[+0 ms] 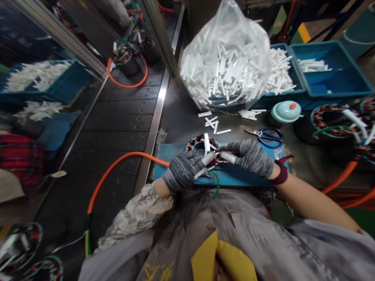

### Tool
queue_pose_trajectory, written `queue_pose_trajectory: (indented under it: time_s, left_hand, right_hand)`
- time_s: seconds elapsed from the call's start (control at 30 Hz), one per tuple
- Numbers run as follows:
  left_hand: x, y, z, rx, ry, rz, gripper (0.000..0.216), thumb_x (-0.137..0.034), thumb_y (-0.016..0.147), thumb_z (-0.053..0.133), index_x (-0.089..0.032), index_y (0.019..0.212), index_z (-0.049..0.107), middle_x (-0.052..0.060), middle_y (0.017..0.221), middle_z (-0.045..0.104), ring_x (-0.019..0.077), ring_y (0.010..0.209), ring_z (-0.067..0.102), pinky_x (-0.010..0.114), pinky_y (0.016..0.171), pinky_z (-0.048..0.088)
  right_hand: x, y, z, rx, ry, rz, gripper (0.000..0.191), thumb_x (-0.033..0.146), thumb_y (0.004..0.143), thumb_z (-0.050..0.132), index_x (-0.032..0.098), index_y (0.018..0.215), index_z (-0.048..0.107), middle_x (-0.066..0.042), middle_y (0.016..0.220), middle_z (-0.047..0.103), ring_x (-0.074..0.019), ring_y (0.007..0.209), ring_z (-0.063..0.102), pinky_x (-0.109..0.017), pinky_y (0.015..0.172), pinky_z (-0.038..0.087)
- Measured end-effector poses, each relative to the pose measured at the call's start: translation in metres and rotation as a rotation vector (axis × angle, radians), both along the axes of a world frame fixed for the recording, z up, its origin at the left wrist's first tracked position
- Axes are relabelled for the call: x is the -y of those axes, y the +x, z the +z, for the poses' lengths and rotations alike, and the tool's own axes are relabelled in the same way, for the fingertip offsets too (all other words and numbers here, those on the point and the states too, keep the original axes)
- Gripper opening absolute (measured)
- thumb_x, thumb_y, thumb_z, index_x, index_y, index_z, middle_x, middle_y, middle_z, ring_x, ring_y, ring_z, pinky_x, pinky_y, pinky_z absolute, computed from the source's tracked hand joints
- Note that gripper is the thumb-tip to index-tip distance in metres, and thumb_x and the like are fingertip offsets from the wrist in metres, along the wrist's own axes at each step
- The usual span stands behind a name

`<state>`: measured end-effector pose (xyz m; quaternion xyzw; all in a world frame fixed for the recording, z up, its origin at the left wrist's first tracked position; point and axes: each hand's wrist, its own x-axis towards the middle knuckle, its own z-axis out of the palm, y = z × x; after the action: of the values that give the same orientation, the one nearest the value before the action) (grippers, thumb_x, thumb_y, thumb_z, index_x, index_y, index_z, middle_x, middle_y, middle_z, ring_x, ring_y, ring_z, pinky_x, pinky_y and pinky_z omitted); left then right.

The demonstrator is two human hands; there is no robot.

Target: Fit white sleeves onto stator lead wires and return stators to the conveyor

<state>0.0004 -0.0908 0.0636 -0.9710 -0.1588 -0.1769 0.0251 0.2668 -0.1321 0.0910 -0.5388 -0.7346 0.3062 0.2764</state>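
A ring-shaped motor stator [191, 144] with dark copper windings sits on a blue mat [243, 177] before me. A thick white sleeve [207, 143] stands up at the ring. Over the stator's near left side is my left hand [186, 169], in a grey knit glove with pale-wrapped fingertips, its fingers closed. My right hand [250, 158], gloved likewise, pinches at the ring's right side. Both sets of fingertips nearly meet among the leads, and what they grip is too small to tell. A green strip [216, 183] hangs at the near edge.
Blue-handled scissors [268, 136], loose white tubes [215, 124] and a pale blue lidded container [285, 112] lie beyond the mat. A clear bag of tubes [225, 66] and blue bins [331, 78] stand behind. Left runs a slatted conveyor [123, 128], crossed by an orange cable [117, 162].
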Motion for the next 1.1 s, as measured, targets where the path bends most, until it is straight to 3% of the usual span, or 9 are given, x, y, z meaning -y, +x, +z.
queue_pose_trajectory:
  time_s: [0.13, 0.3, 0.37, 0.47, 0.6, 0.7, 0.93, 1.03, 1.1]
  left_hand:
    - [0.002, 0.004, 0.004, -0.029, 0.032, 0.070, 0.045, -0.038, 0.105, 0.050, -0.015, 0.142, 0.058, 0.011, 0.105, 0.076, 0.0237, 0.093, 0.070, 0.035, 0.081, 0.059]
    - [0.006, 0.013, 0.011, -0.042, 0.021, 0.087, 0.048, -0.046, 0.104, 0.051, -0.013, 0.137, 0.062, 0.011, 0.093, 0.074, 0.0228, 0.084, 0.070, 0.032, 0.070, 0.057]
    - [0.006, 0.016, 0.012, -0.013, 0.029, 0.082, 0.048, -0.045, 0.103, 0.054, -0.011, 0.135, 0.063, 0.010, 0.088, 0.074, 0.0233, 0.081, 0.070, 0.032, 0.066, 0.056]
    - [0.006, 0.017, 0.012, 0.038, 0.037, 0.085, 0.047, -0.042, 0.103, 0.052, -0.009, 0.135, 0.063, 0.012, 0.095, 0.074, 0.0244, 0.085, 0.070, 0.033, 0.069, 0.057]
    - [0.007, 0.017, 0.010, 0.033, 0.022, 0.119, 0.048, -0.044, 0.104, 0.048, -0.012, 0.138, 0.062, 0.012, 0.093, 0.072, 0.0234, 0.085, 0.070, 0.032, 0.067, 0.057]
    - [0.007, 0.017, 0.010, -0.006, 0.007, 0.148, 0.050, -0.046, 0.103, 0.050, -0.014, 0.139, 0.062, 0.010, 0.087, 0.070, 0.0231, 0.081, 0.068, 0.031, 0.065, 0.056]
    - [0.006, 0.015, 0.005, 0.012, 0.011, 0.140, 0.050, -0.048, 0.103, 0.050, -0.014, 0.138, 0.062, 0.011, 0.088, 0.069, 0.0229, 0.080, 0.068, 0.031, 0.063, 0.055]
    - [0.007, 0.015, 0.003, 0.010, 0.004, 0.129, 0.052, -0.047, 0.104, 0.047, -0.013, 0.140, 0.060, 0.012, 0.091, 0.070, 0.0234, 0.086, 0.069, 0.032, 0.068, 0.056]
    - [0.007, 0.015, 0.002, 0.013, 0.014, 0.126, 0.052, -0.047, 0.105, 0.046, -0.011, 0.140, 0.060, 0.013, 0.091, 0.070, 0.0239, 0.088, 0.069, 0.032, 0.068, 0.056]
  right_hand:
    - [0.008, -0.007, 0.020, 0.269, -0.025, -0.033, 0.035, 0.043, 0.097, 0.055, 0.024, 0.113, 0.081, -0.005, 0.076, 0.079, -0.0198, 0.061, 0.068, -0.030, 0.057, 0.045]
    - [0.019, -0.019, 0.020, 0.484, 0.108, -0.105, 0.037, 0.042, 0.098, 0.052, 0.022, 0.101, 0.082, -0.009, 0.071, 0.076, -0.0238, 0.065, 0.069, -0.032, 0.059, 0.042]
    - [0.021, -0.013, 0.017, 0.424, 0.103, -0.080, 0.037, 0.042, 0.100, 0.051, 0.022, 0.106, 0.081, -0.009, 0.077, 0.078, -0.0244, 0.071, 0.071, -0.033, 0.063, 0.046]
    - [0.024, 0.007, 0.014, 0.159, 0.008, -0.052, 0.034, 0.045, 0.100, 0.054, 0.026, 0.114, 0.079, -0.006, 0.094, 0.082, -0.0233, 0.081, 0.075, -0.033, 0.071, 0.054]
    - [0.036, 0.028, 0.011, 0.013, 0.071, -0.243, 0.031, 0.051, 0.095, 0.063, 0.027, 0.107, 0.079, -0.005, 0.094, 0.082, -0.0246, 0.078, 0.076, -0.037, 0.072, 0.059]
    - [0.043, 0.028, 0.010, -0.034, 0.091, -0.285, 0.025, 0.047, 0.096, 0.062, 0.028, 0.103, 0.076, -0.005, 0.095, 0.080, -0.0249, 0.082, 0.075, -0.037, 0.071, 0.060]
    - [0.036, 0.019, 0.007, 0.048, 0.195, -0.146, 0.021, 0.038, 0.097, 0.062, 0.026, 0.109, 0.074, -0.005, 0.092, 0.076, -0.0220, 0.079, 0.071, -0.037, 0.074, 0.056]
    - [0.029, 0.021, 0.007, 0.199, 0.305, -0.028, 0.027, 0.040, 0.101, 0.055, 0.028, 0.112, 0.077, -0.008, 0.093, 0.076, -0.0237, 0.086, 0.070, -0.038, 0.078, 0.053]
    - [0.022, 0.020, 0.007, 0.288, 0.296, 0.013, 0.037, 0.048, 0.103, 0.049, 0.027, 0.112, 0.078, -0.009, 0.090, 0.076, -0.0235, 0.082, 0.068, -0.036, 0.074, 0.050]
